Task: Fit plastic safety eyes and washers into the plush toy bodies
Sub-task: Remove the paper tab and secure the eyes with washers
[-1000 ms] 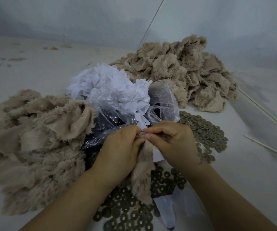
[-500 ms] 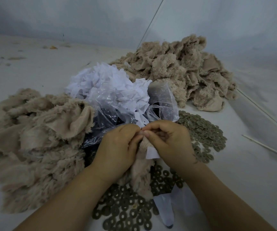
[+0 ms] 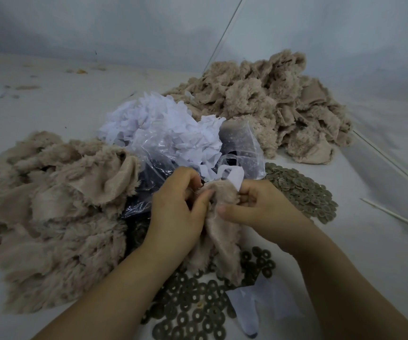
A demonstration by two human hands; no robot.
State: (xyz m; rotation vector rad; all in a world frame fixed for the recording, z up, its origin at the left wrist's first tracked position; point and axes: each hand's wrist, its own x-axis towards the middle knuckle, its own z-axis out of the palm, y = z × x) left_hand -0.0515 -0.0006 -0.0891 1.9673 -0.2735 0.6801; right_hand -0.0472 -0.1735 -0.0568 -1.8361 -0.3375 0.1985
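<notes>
A beige plush body (image 3: pixel 222 224) hangs between both hands at the centre. My left hand (image 3: pixel 177 212) grips its upper left edge with curled fingers. My right hand (image 3: pixel 259 207) holds the upper right part, thumb pressed on the fabric, and a white fabric scrap (image 3: pixel 235 177) sticks up beside its fingers. Any eye or washer in the fingers is hidden. Several grey ring washers (image 3: pixel 198 307) lie under my wrists, and more washers (image 3: pixel 303 192) are heaped to the right.
A pile of beige plush bodies (image 3: pixel 51 212) lies at the left and another pile (image 3: pixel 271 104) at the back right. A clear plastic bag (image 3: pixel 163 153) with white scraps sits behind my hands. A thin white stick (image 3: pixel 394 217) lies at the right.
My hands have drawn slightly apart. The plush body's top is now exposed between them, and the white scrap has come up by my right fingers.
</notes>
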